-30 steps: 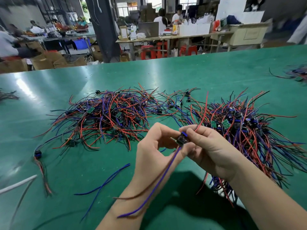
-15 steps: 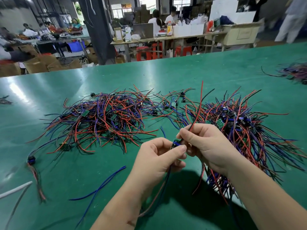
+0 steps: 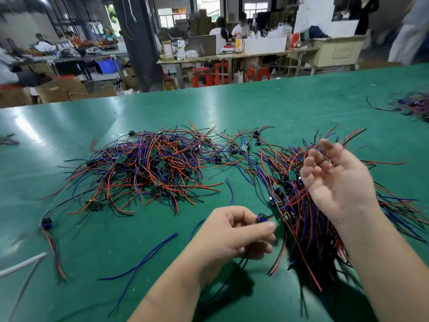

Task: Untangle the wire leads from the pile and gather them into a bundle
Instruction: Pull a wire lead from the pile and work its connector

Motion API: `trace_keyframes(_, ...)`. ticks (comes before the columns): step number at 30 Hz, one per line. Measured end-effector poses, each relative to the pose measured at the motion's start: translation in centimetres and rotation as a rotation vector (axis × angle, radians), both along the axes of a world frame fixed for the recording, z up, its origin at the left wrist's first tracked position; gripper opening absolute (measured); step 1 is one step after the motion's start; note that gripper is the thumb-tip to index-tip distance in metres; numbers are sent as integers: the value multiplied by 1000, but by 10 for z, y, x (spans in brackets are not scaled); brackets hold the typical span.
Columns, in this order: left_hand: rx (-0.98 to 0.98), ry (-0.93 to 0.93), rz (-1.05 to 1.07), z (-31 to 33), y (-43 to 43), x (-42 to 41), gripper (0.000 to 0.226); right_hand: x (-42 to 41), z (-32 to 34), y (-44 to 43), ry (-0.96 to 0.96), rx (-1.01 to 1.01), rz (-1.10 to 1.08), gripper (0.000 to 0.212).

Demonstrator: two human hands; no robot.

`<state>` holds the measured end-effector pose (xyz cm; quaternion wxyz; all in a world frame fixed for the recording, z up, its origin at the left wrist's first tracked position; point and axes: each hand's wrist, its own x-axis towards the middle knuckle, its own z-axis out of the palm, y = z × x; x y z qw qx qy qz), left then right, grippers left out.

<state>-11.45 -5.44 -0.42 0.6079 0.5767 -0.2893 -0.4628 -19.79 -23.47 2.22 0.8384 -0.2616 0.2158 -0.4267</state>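
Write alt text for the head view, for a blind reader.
The left hand pinches a wire lead by its blue end above a green table; the blurred right hand hovers over a heap of red, blue and black wires. A second tangled pile lies farther left.

right hand point(image 3: 336, 182) blurred, far pile point(image 3: 412, 107) — cut off

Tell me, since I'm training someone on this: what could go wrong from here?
1. The left hand pinches one wire lead close beside the gathered bundle; its trailing wires could snag there.
2. The bundle lies fanned out, and strands bridge to the main pile, so it may re-tangle.
3. The loose blue wires on the table could get left behind.
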Motion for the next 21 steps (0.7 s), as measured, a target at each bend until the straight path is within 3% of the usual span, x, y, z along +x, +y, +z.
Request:
trace_keyframes(2, -6, 69, 129, -3, -4, 4, 22, 1, -1, 7, 66, -124, 66, 9)
trace_keyframes(4, -12, 111, 225, -6, -6, 6, 32, 4, -5, 21, 145, -370, 248, 8)
trace_keyframes(7, -7, 115, 270, -9, -6, 11, 40, 7, -18, 45, 458, -1001, 486, 30)
trace_keyframes(9, -5, 104, 275, -11, -6, 14, 45, 11, -25, 53, 625, -1345, 417, 30)
trace_keyframes(17, 79, -44, 105, -3, -1, 24, 60, 10, -22, 47, 667, -1385, 222, 20)
trace_keyframes(19, 85, -225, 210, -2, 2, 29, 48, 11, -21, 46, 704, -1360, 146, 19)
trace_keyframes(21, 69, -448, 440, -4, 7, 44, 21, 9, -20, 44, 811, -1394, 57, 19)
